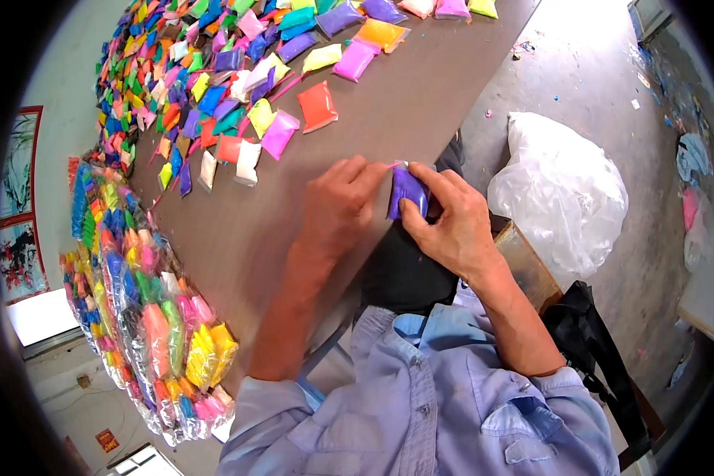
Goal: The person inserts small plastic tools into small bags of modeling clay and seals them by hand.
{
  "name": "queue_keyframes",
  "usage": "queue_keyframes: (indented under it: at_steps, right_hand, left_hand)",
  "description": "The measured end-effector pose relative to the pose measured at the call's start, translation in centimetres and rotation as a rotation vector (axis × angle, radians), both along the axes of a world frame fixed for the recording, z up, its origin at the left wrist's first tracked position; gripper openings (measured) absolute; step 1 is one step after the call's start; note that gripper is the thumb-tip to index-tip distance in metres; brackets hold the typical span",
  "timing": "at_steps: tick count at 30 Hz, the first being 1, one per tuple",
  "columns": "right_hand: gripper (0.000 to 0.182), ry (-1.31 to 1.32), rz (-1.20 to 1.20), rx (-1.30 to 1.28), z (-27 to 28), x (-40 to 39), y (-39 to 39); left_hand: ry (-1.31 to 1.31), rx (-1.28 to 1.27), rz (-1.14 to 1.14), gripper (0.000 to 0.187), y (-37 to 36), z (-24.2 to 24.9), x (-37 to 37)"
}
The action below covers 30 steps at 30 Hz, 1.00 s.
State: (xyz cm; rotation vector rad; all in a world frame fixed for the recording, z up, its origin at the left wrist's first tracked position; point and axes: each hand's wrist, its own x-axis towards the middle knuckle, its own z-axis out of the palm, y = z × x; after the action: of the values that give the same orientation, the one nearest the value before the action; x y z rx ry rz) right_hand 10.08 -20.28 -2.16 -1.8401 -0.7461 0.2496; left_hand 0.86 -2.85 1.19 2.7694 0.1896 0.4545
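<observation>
Near the frame's centre, at the edge of the brown bench (420, 103), both hands pinched one small purple packet (407, 192): the left hand (343, 205) in a narrow grip at its top, the right hand (451, 222) wrapped around its side. Loose coloured packets (214, 87) covered the upper left.

Brown table (420, 103) strewn with colourful packets (214, 87); bagged bundles (147, 317) alongside.
</observation>
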Motion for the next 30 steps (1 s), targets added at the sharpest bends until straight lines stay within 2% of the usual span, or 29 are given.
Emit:
queue_keyframes:
  at_steps: [11,17,24,26,30]
  right_hand:
    - [0.042,-0.005,0.011,-0.023,0.3,0.1,0.0]
    - [0.044,0.001,0.029,-0.042,0.2,0.4,-0.1]
    - [0.048,0.012,0.046,-0.020,0.6,0.8,0.0]
    - [0.054,0.161,0.074,-0.042,1.0,0.9,-0.2]
    - [0.061,0.222,0.071,-0.009,0.5,1.0,-0.3]
  left_hand:
    - [0.130,0.136,-0.008,0.018,-0.2,1.1,0.3]
    - [0.032,0.042,0.045,0.018,0.1,0.3,0.0]
    - [0.029,0.101,0.081,0.019,0.5,-0.1,0.5]
    - [0.001,0.039,0.070,0.019,0.5,0.1,0.3]
    - [0.060,0.005,0.034,0.017,-1.8,1.7,-0.1]
